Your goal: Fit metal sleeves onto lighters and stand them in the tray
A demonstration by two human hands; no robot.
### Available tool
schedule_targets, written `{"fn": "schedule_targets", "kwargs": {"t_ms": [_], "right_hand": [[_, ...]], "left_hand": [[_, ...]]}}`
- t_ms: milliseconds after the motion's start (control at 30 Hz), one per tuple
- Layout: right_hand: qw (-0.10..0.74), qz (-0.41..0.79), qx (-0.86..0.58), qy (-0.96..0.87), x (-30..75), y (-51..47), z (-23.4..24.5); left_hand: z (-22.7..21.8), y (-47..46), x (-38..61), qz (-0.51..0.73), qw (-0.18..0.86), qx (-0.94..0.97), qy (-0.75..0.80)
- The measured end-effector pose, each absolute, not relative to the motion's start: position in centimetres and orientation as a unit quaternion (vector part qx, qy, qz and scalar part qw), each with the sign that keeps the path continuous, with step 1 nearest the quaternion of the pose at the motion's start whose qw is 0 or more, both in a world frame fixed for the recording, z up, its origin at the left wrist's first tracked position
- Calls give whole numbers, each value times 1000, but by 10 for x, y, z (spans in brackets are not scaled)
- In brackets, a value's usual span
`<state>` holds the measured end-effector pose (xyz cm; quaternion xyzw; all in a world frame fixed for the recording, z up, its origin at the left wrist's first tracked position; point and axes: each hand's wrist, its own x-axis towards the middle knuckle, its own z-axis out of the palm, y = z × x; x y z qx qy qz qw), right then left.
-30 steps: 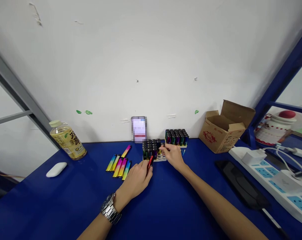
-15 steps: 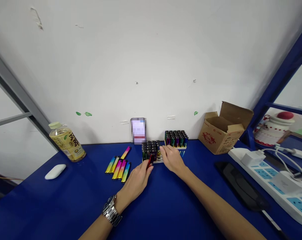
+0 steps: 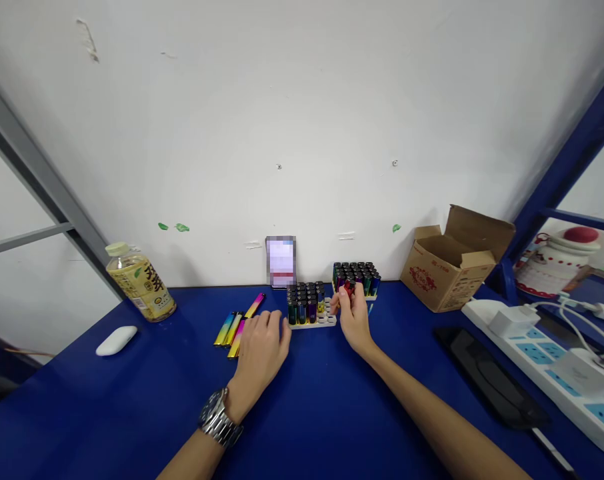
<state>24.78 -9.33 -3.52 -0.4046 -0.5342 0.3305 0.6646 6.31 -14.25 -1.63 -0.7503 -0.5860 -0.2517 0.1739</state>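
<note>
My right hand (image 3: 355, 323) is closed around a red lighter (image 3: 349, 287), its top showing above the fingers. Beside that hand stands a white tray (image 3: 327, 321) packed upright with dark metallic lighters (image 3: 303, 310); some holes at its right end hold nothing. My left hand (image 3: 262, 343) reaches over loose gradient-coloured lighters (image 3: 228, 329), thumb apart from the fingers. It covers part of the pile, and its fingertips are partly hidden. A second tray of lighters (image 3: 367, 277) sits farther back, partly behind my right hand.
A phone (image 3: 281, 262) leans against the wall. To the left are a drink bottle (image 3: 141, 283) and a white case (image 3: 117, 341). An open cardboard box (image 3: 442, 273), a black device (image 3: 489, 373) and a power strip (image 3: 532, 353) lie to the right.
The red lighter has passed from my left hand to my right, which has drawn slightly right of the front tray. My left hand has moved left onto the loose lighters.
</note>
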Motion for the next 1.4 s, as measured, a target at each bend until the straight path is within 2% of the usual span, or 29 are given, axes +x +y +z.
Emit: {"fn": "schedule_targets", "kwargs": {"t_ms": [100, 267, 467, 633, 900, 1167, 1333, 1400], "right_hand": [[653, 418, -400, -488, 256, -80, -37], [629, 502, -409, -430, 258, -73, -36], [635, 496, -421, -417, 257, -76, -37], [632, 490, -416, -433, 258, -77, -37], [636, 452, -417, -466, 257, -77, -43], [616, 189, -476, -599, 257, -85, -46], [586, 241, -463, -619, 257, -88, -44], [566, 225, -471, -638, 257, -90, -43]], "left_hand": [[-13, -141, 60, -177, 210, -711, -647], [-17, -140, 58, -109, 192, -707, -672], [-20, -141, 62, -116, 124, -739, -652], [-16, -145, 65, -101, 136, -723, -670], [-18, -146, 69, -100, 68, -760, -639], [-29, -148, 72, -233, -85, -808, -535], [-28, -151, 75, -278, -119, -806, -509], [-26, -151, 75, -282, -121, -808, -503]]}}
